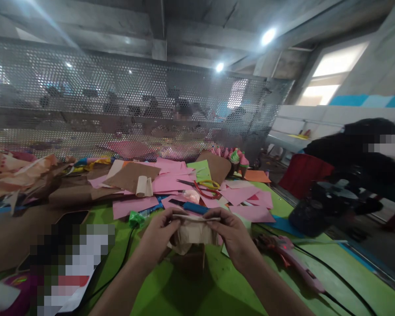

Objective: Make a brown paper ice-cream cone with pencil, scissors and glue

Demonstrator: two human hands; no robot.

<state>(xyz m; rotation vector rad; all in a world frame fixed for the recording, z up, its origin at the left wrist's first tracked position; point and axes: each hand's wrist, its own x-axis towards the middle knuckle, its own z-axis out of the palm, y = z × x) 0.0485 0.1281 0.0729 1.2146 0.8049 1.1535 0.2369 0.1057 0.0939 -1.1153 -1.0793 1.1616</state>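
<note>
Both hands grip a cream-coloured piece of paper or fabric [192,232], raised just above the green table. My left hand [161,230] pinches its left end between thumb and fingers. At the right end, my right hand [228,232] pinches the same top edge. The piece hangs in folds below that edge, and a brown part [189,263] shows in shadow underneath. Right behind it lies a blue-handled tool [195,207], partly covered by the hands. Scissors with red and yellow handles [206,188] rest on pink paper sheets [171,180] farther back.
A pink glue gun [299,263] with a cord lies on the right. At left are a phone [74,218] and a black cable [127,254]. Brown paper [131,175] and small cone-shaped crafts [242,160] stand near a perforated metal screen [134,96]. A person [358,145] sits at right.
</note>
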